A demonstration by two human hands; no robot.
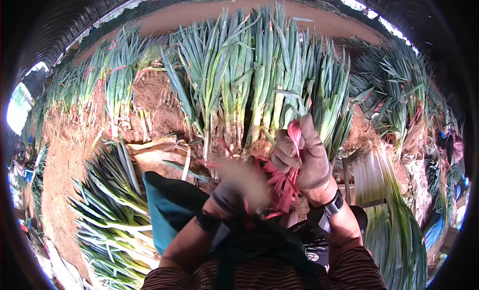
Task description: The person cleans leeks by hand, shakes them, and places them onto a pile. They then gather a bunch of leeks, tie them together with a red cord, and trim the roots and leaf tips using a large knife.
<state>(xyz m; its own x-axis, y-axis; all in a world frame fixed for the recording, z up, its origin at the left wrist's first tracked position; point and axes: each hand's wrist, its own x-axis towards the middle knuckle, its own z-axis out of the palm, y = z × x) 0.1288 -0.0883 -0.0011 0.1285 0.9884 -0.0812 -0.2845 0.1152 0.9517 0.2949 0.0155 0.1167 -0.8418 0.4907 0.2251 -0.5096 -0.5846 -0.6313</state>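
Note:
My right hand (pixel 313 160), in a dirty light glove, is raised in front of the big stand of green onions. Its fingers are closed on a red plastic strip (pixel 294 132), a loop of which rises past the thumb. More red strips (pixel 284 187) hang in a tangled bunch beneath that hand. My left hand (pixel 240 186), gloved too, is smeared by motion just left of the strips; its fingers cannot be made out. Upright green onions (pixel 254 75) with long green leaves and pale stalks stand directly beyond both hands.
Onions tied with red strips (pixel 119 70) stand at the far left, and more bundles (pixel 399 85) at the right. Loose onions (pixel 112 215) lie at the lower left. Pale-stalked onions (pixel 389 205) lie at my right. Dark green cloth (pixel 169 205) covers my lap.

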